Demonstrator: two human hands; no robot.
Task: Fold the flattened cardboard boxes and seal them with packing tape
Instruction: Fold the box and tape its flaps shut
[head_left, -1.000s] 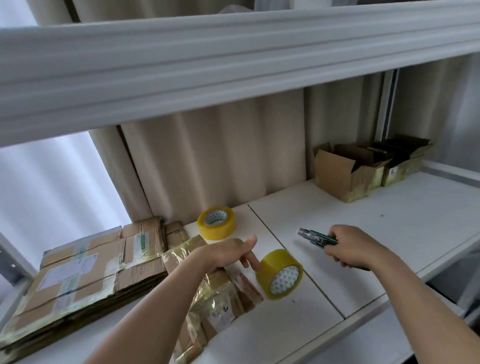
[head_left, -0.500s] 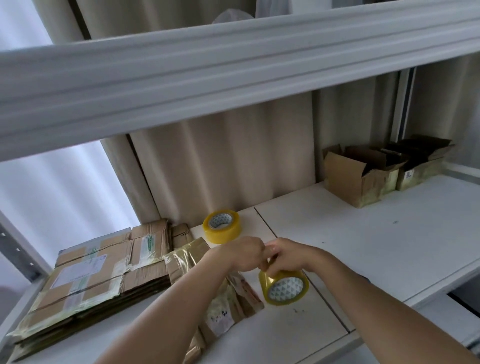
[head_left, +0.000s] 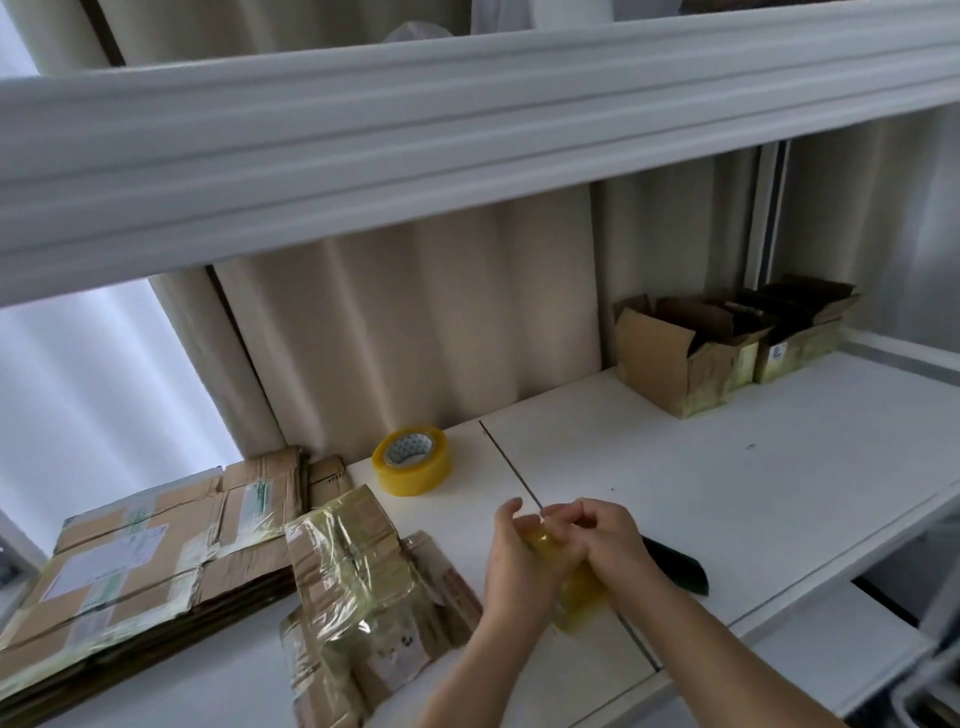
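Observation:
My left hand and my right hand meet over a yellow roll of packing tape, both gripping it above the white shelf. The roll is mostly hidden between my hands. A tape-covered flattened cardboard box lies just left of my hands. A stack of flattened cardboard boxes rests at the far left. A second yellow tape roll lies flat near the back.
A dark green utility knife lies on the shelf right of my hands. Open folded cardboard boxes stand at the back right. An upper shelf beam runs overhead. Beige curtains hang behind.
My right hand has put the knife down on the shelf and joined my left hand on the tape roll. The roll is now lifted between both hands.

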